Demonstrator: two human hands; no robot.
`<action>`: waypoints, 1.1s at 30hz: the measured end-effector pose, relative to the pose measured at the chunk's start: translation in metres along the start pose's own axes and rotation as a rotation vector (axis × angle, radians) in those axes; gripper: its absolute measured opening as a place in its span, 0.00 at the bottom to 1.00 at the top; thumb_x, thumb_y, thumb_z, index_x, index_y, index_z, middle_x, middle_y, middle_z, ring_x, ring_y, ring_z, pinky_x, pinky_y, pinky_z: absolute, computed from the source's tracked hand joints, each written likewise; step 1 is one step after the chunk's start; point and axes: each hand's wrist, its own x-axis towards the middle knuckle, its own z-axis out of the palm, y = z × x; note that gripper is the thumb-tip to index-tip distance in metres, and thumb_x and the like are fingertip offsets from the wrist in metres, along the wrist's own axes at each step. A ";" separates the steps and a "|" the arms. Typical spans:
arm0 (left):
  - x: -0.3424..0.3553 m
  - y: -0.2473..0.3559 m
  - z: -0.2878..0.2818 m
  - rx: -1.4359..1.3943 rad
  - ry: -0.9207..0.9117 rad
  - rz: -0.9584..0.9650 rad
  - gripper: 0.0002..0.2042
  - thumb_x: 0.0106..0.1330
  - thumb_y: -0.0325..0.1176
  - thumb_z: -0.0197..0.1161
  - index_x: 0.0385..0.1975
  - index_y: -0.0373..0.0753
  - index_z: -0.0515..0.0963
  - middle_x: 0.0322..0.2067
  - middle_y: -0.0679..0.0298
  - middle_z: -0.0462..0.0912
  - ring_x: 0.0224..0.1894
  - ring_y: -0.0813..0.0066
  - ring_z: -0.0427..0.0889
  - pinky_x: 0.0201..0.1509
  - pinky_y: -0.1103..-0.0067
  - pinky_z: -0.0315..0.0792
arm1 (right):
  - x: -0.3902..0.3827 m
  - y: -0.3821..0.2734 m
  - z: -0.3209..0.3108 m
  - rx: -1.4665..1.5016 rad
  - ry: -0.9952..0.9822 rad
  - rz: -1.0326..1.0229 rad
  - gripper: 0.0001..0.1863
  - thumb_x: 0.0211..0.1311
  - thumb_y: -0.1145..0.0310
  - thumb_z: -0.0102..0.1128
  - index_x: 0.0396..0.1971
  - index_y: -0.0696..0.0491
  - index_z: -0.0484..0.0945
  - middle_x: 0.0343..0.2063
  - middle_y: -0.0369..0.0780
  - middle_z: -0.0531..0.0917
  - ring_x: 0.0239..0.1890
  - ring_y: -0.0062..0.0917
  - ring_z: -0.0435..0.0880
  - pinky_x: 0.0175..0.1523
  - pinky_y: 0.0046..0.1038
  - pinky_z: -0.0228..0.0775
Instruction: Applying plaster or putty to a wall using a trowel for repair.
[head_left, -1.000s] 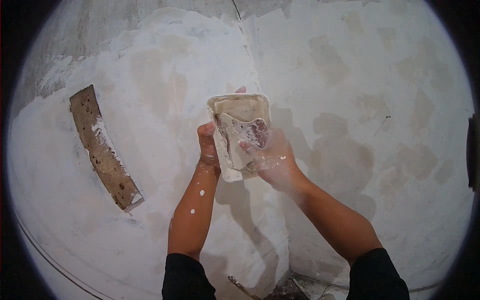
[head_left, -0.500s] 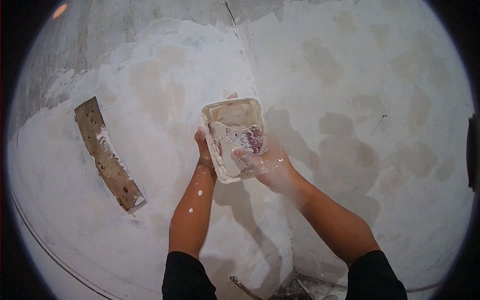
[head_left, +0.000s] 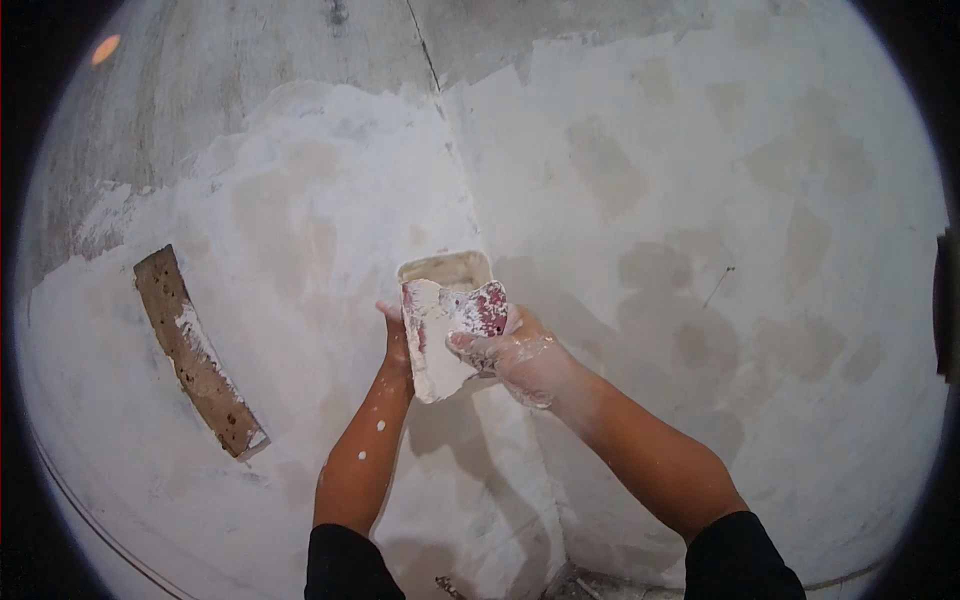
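A small rectangular tub point(head_left: 452, 268), smeared with whitish plaster, is held up in front of me. My left hand point(head_left: 396, 340) grips it from the left side; its thumb sticks out beside the tub, and the other fingers are hidden behind it. In my right hand point(head_left: 522, 362) is a dark red scraper point(head_left: 490, 310) with a wavy upper edge, largely coated in white plaster. The scraper lies across the tub's mouth and hides the nearer part of it. White plaster covers my right fingers, and a few drops dot my left forearm.
Two walls meet at a corner behind the tub, patchy with white plaster point(head_left: 620, 420); bare grey wall point(head_left: 230, 60) shows higher up. On the left, a long brown pitted strip point(head_left: 200, 355) with white smears stands out from the wall. Debris point(head_left: 585, 582) lies low in the corner.
Tub and both hands now sit lower and slightly left in the picture, and the wall has shifted too. The scraper covers more of the tub, including its near rim.
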 end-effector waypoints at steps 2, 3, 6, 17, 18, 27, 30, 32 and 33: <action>-0.002 -0.003 0.012 0.016 0.058 0.038 0.57 0.44 0.80 0.48 0.68 0.42 0.49 0.63 0.54 0.62 0.62 0.53 0.65 0.65 0.58 0.64 | 0.004 -0.003 -0.011 0.061 -0.015 -0.021 0.12 0.60 0.75 0.60 0.43 0.61 0.76 0.35 0.39 0.82 0.34 0.21 0.82 0.37 0.25 0.77; -0.001 -0.003 0.017 0.031 0.124 0.066 0.56 0.45 0.80 0.47 0.68 0.42 0.49 0.63 0.55 0.62 0.62 0.53 0.65 0.66 0.57 0.63 | 0.006 -0.006 -0.017 0.130 -0.027 -0.031 0.12 0.61 0.75 0.59 0.44 0.62 0.76 0.36 0.40 0.82 0.35 0.22 0.82 0.39 0.24 0.77; -0.003 0.006 0.021 0.081 0.088 0.041 0.49 0.55 0.76 0.41 0.68 0.42 0.53 0.64 0.56 0.63 0.63 0.57 0.66 0.66 0.60 0.62 | 0.006 -0.035 -0.026 0.257 -0.049 -0.094 0.12 0.62 0.75 0.58 0.44 0.64 0.76 0.37 0.41 0.82 0.36 0.24 0.83 0.40 0.24 0.77; 0.013 0.078 0.056 0.568 0.178 0.066 0.30 0.62 0.39 0.62 0.61 0.47 0.56 0.51 0.58 0.69 0.51 0.68 0.71 0.56 0.72 0.68 | 0.041 -0.103 -0.098 0.240 -0.015 -0.449 0.09 0.61 0.76 0.53 0.38 0.64 0.78 0.33 0.41 0.82 0.37 0.25 0.82 0.42 0.27 0.75; 0.014 0.087 0.062 0.575 0.184 0.071 0.30 0.62 0.39 0.62 0.61 0.47 0.56 0.51 0.58 0.69 0.51 0.68 0.71 0.56 0.72 0.68 | 0.046 -0.110 -0.099 0.171 0.052 -0.475 0.09 0.61 0.75 0.52 0.36 0.63 0.79 0.32 0.40 0.82 0.36 0.25 0.82 0.41 0.27 0.75; 0.034 0.127 0.068 0.886 0.286 0.105 0.31 0.60 0.38 0.62 0.63 0.47 0.60 0.52 0.59 0.67 0.50 0.70 0.70 0.57 0.74 0.65 | 0.182 -0.107 -0.121 -0.859 0.538 -0.707 0.10 0.54 0.67 0.59 0.27 0.61 0.79 0.28 0.51 0.82 0.34 0.43 0.82 0.40 0.41 0.71; 0.033 0.133 0.051 0.858 0.297 0.148 0.28 0.60 0.39 0.60 0.62 0.46 0.63 0.53 0.61 0.68 0.53 0.70 0.69 0.59 0.75 0.64 | 0.233 -0.097 -0.113 -0.969 0.515 -0.808 0.12 0.53 0.66 0.59 0.29 0.61 0.78 0.31 0.57 0.80 0.37 0.51 0.79 0.43 0.44 0.71; 0.030 0.135 0.035 0.795 0.322 0.173 0.28 0.60 0.40 0.60 0.62 0.45 0.64 0.53 0.61 0.69 0.54 0.70 0.69 0.60 0.74 0.64 | 0.266 -0.087 -0.104 -1.038 0.592 -0.868 0.12 0.53 0.66 0.58 0.30 0.61 0.78 0.33 0.56 0.80 0.37 0.50 0.79 0.45 0.44 0.71; 0.028 0.135 0.024 0.886 0.273 0.201 0.28 0.59 0.40 0.60 0.61 0.45 0.65 0.54 0.61 0.69 0.55 0.70 0.69 0.60 0.74 0.63 | 0.278 -0.086 -0.101 -1.109 0.683 -0.925 0.12 0.54 0.67 0.58 0.31 0.61 0.78 0.34 0.56 0.80 0.38 0.50 0.80 0.46 0.44 0.72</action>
